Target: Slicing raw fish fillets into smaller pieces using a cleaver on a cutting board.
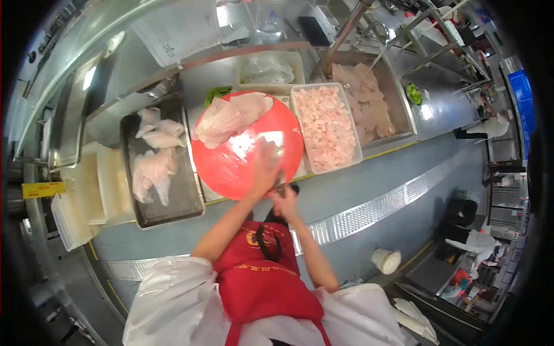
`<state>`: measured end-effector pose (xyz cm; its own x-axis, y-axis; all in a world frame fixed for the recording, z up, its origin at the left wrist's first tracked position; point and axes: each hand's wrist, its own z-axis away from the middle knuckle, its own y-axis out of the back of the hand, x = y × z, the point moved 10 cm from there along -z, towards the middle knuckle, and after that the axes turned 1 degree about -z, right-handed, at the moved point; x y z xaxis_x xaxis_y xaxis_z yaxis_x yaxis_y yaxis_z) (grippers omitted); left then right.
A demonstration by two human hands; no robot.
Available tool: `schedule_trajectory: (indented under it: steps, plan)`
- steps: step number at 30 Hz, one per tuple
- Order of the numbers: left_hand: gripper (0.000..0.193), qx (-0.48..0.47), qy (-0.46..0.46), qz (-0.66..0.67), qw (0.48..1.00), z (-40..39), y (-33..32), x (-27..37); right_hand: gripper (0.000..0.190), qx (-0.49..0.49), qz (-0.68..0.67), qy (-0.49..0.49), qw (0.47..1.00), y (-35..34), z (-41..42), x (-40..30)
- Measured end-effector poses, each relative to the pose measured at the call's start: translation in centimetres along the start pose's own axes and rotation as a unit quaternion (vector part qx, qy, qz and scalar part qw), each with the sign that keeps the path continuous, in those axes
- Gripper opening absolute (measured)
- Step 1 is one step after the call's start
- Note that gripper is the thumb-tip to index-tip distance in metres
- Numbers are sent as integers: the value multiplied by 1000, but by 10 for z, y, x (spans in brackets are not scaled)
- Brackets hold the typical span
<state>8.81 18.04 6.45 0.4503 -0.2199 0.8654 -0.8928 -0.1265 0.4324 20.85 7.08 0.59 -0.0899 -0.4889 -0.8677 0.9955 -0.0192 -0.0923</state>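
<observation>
A round red cutting board (212, 168) lies in front of me, its surface wet and shiny. My right hand (284, 202) grips a knife (280, 187) at the board's near edge; motion blur hides the blade's shape. Close beside it, my left hand (264, 166) is over the board, too blurred to show its fingers or anything in them. Large pale raw meat fillets, which look like chicken breast (231, 117), rest on the board's far left part. Touching the board's right side is a white plastic tub (359, 152) filled with diced pink meat (327, 127).
A dark metal tray (184, 205) at left holds several fillets. Right of the tub stands a steel pan (404, 108) of meat. Behind are a bagged-content tub (270, 88) and a phone (313, 31). Green leaves (414, 94) lie right. A white bucket (386, 261) stands behind me.
</observation>
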Motion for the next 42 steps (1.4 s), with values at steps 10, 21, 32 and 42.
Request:
schedule_trajectory:
  steps: [10,21,32,42]
  plan:
    - [62,-70,-165,-251,951,-147,31,-10,30,289,340,218,868,193,-54,-142]
    - [62,-89,-182,-384,901,-148,67,-58,34,221,228,129,939,128,8,-64]
    - [40,-32,-69,-363,929,-165,75,-74,28,138,286,172,932,64,42,-33]
    - [24,-108,-103,-127,981,-93,72,-25,31,131,183,2,974,63,55,-1]
